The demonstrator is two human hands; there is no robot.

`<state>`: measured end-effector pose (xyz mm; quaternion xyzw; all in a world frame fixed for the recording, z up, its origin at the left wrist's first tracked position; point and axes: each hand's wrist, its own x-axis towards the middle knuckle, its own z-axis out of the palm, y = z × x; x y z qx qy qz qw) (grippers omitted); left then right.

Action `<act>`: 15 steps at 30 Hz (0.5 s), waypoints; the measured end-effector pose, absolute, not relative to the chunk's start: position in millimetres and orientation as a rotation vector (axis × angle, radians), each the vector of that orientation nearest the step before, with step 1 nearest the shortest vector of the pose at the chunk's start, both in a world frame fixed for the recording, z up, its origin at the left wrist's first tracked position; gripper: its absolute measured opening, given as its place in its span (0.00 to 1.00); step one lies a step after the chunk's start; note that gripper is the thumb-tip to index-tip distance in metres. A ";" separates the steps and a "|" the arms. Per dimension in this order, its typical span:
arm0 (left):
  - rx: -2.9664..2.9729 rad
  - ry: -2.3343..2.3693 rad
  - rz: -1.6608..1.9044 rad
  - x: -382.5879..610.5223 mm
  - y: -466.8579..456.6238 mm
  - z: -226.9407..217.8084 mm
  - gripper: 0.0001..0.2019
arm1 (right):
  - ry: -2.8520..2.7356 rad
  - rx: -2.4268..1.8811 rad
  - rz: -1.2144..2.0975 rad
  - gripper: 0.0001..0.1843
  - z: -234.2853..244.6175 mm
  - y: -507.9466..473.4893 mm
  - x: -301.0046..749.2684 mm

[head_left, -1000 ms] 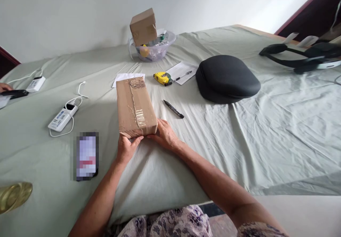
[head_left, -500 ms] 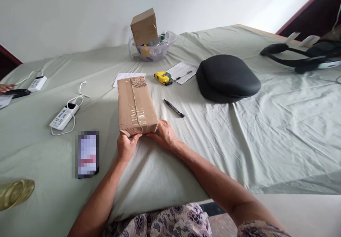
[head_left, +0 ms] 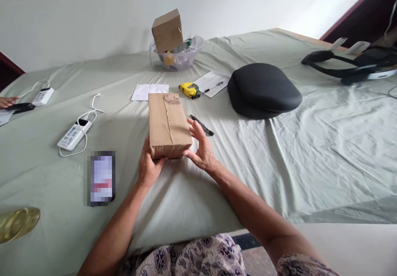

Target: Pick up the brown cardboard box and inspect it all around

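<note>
A taped brown cardboard box (head_left: 169, 123) with dark scribbles at its far corner lies in front of me on the green cloth. My left hand (head_left: 149, 164) grips its near left corner, thumb along the near face and fingers partly hidden by the left side. Beside the right side is my right hand (head_left: 202, 147), its fingers spread and the thumb close to the near right corner; whether the thumb touches the box I cannot tell. A black marker pen (head_left: 202, 125) lies just beyond those fingers.
Farther back are a sheet of paper (head_left: 150, 92), a yellow tape measure (head_left: 188, 89), a black case (head_left: 264, 90) and a plastic basin (head_left: 182, 58) with another box (head_left: 168, 31) on it. Left are a blurred phone (head_left: 102, 178), a white power strip (head_left: 74, 134) and another person's hand (head_left: 8, 102).
The box has shifted right and turned slightly, uncovering more of the paper behind it. My right hand has let go of the near right corner and opened.
</note>
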<state>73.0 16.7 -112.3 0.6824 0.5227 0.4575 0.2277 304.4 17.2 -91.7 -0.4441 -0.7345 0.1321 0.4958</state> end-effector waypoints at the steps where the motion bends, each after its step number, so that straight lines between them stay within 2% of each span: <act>1: 1.906 1.411 1.254 72.9 16.3 -110.9 0.36 | -1.790 -1.058 0.297 0.46 -88.8 16.1 305.6; 3: 1.955 1.371 1.254 72.3 15.5 -108.0 0.41 | -1.819 -1.064 0.263 0.40 -84.4 14.1 305.4; 7: 2.003 1.327 1.245 69.8 13.9 -100.8 0.50 | -1.824 -1.078 0.253 0.36 -80.1 11.2 301.3; 11: 1.994 1.354 1.239 68.9 13.3 -94.5 0.50 | -1.806 -1.060 0.284 0.33 -80.2 9.6 299.9; 15: 1.991 1.333 1.292 71.5 12.2 -88.9 0.48 | -1.789 -1.077 0.357 0.36 -82.4 9.3 299.5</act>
